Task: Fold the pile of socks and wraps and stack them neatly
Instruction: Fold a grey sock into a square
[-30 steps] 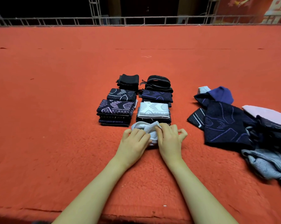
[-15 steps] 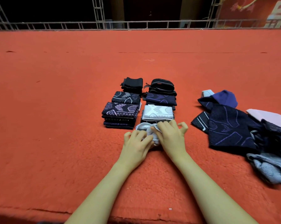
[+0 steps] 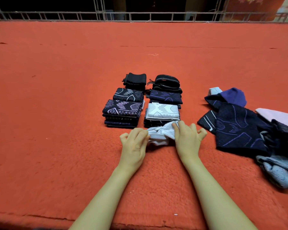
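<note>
A crumpled white sock (image 3: 161, 134) lies on the red carpet (image 3: 57, 113) just in front of the folded stacks. My left hand (image 3: 134, 144) pinches its left end and my right hand (image 3: 187, 138) pinches its right end, fingers curled into the cloth. Behind it stand two rows of folded items: a dark patterned stack (image 3: 122, 113) on the left and a stack topped by a white patterned piece (image 3: 162, 112) on the right, with more dark folded stacks (image 3: 165, 97) and black wraps (image 3: 167, 82) further back. The unfolded pile (image 3: 249, 128) lies to the right.
The loose pile holds dark blue patterned socks, a purple piece (image 3: 233, 97), a pale pink piece (image 3: 276, 115) and grey striped cloth (image 3: 279, 170). A metal railing (image 3: 140, 15) runs along the carpet's far edge. The carpet's near edge (image 3: 40, 218) is at the bottom.
My hands have moved apart on the white sock, stretching it sideways; before they were close together over it.
</note>
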### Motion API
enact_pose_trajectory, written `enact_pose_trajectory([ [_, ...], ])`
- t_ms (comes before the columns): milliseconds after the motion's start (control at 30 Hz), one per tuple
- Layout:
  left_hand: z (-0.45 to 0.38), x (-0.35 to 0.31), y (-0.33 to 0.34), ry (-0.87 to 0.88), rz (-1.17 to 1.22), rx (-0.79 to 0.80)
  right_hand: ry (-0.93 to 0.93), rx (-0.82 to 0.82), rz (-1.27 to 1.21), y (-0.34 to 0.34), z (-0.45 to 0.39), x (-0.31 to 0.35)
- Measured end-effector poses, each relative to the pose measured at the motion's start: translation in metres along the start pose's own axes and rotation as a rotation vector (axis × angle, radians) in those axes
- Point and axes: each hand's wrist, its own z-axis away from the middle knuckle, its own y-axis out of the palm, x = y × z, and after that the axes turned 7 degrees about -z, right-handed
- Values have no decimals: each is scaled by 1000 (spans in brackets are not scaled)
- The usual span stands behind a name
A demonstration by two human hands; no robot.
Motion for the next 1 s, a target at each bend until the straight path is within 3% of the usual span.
enact_pose_trajectory([
  [133,2,-1,0,82,-71,-32,66,-17,-43,-5,0,-2],
  [300,4,1,-6,180,-194,-11,25,26,-286,-13,3,0],
  [433,-4,-4,-6,7,-246,26,-157,38,-351,-21,8,4],
  [533,-25,-8,-4,-147,-292,233,-214,65,-387,-24,11,5],
  [633,-50,-12,2,-145,-356,553,-278,80,-379,-29,11,5],
  [700,-59,-15,4,-152,-301,665,-348,68,-348,-32,10,3],
  [833,-53,-13,4,-217,-228,645,-398,24,-367,-39,11,-4],
  [1000,-49,-19,6,-351,-441,531,-442,-34,-390,-50,18,-3],
])
